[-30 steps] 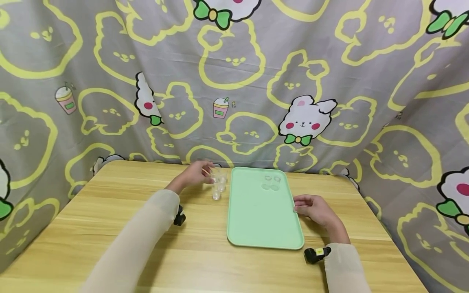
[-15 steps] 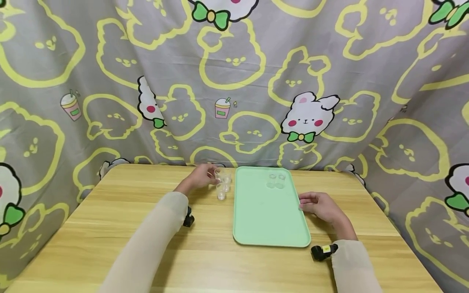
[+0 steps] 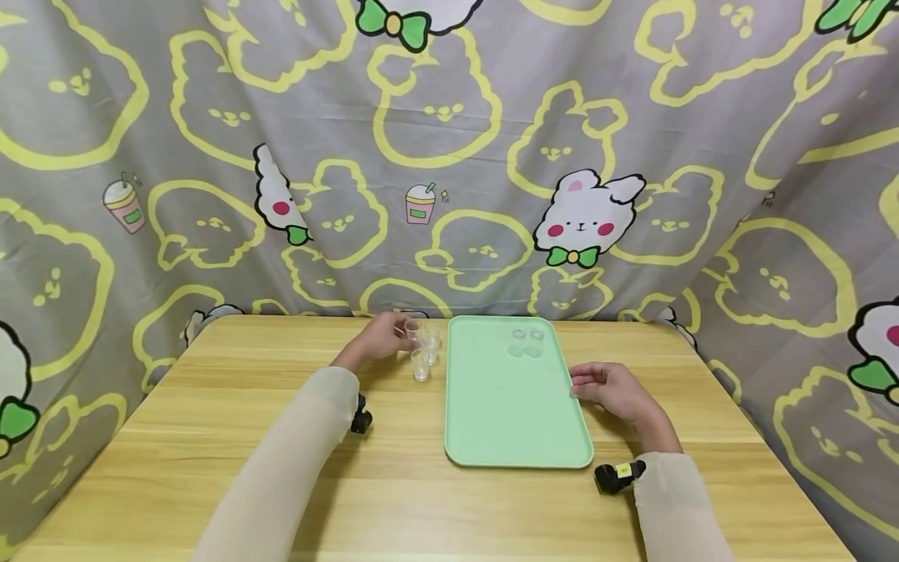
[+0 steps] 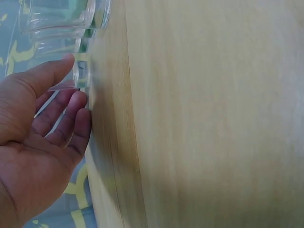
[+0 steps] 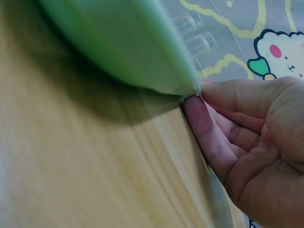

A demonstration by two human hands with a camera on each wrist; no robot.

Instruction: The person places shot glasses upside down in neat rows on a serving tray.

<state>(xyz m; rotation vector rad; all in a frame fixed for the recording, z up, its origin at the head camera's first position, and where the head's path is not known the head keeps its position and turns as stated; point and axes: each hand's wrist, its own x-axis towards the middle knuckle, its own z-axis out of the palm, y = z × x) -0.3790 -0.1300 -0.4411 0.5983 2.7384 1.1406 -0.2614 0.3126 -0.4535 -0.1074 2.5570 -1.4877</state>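
Clear cup [image 3: 413, 331] pinched by left hand [image 3: 381, 336]; neighbouring cups [image 3: 421, 364] could topple if bumped; right hand [image 3: 611, 388] pinches tray [image 3: 520, 465] edge

The tray [image 3: 516, 406] looks smooth plastic, the clear cups [image 3: 420, 365] glossy, the table [image 3: 449, 511] smooth grained wood, the far curtain [image 3: 449, 187] matt, creased cloth.

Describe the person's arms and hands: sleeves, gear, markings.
Left sleeve and right sleeve: long, plain, cream. Left hand and right hand: ungloved. Small black left wrist camera and right wrist camera; the latter bears a yellow label.
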